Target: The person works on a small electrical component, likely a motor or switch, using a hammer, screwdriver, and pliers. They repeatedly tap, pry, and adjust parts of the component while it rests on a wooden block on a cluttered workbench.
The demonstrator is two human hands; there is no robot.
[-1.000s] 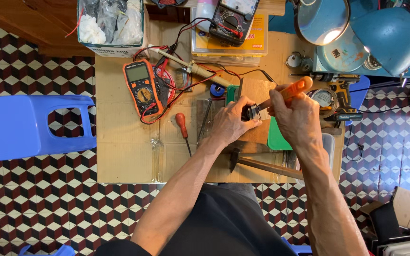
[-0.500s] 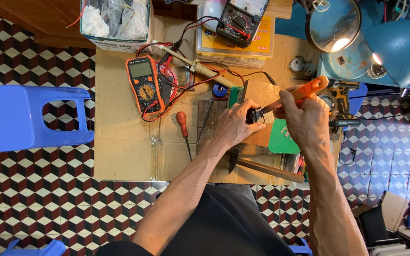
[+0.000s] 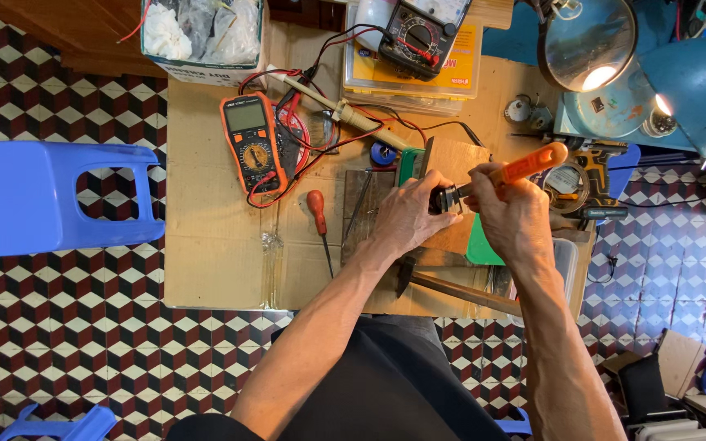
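My right hand [image 3: 510,214] gripped the orange-handled tool [image 3: 525,166]; my left hand [image 3: 408,214] closed on a small dark part [image 3: 444,198] at its tip, above the bench [image 3: 214,245].

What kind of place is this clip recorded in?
Most likely a small electronics repair bench, perhaps in a home: an orange multimeter with tangled test leads, a soldering iron, a magnifier lamp and a hammer crowd a cardboard-covered table over patterned floor tiles.

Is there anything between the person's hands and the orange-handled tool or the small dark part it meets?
Nothing visible does. The right hand already grips the orange-handled tool, and the left hand holds the small dark part at the tool's tip.
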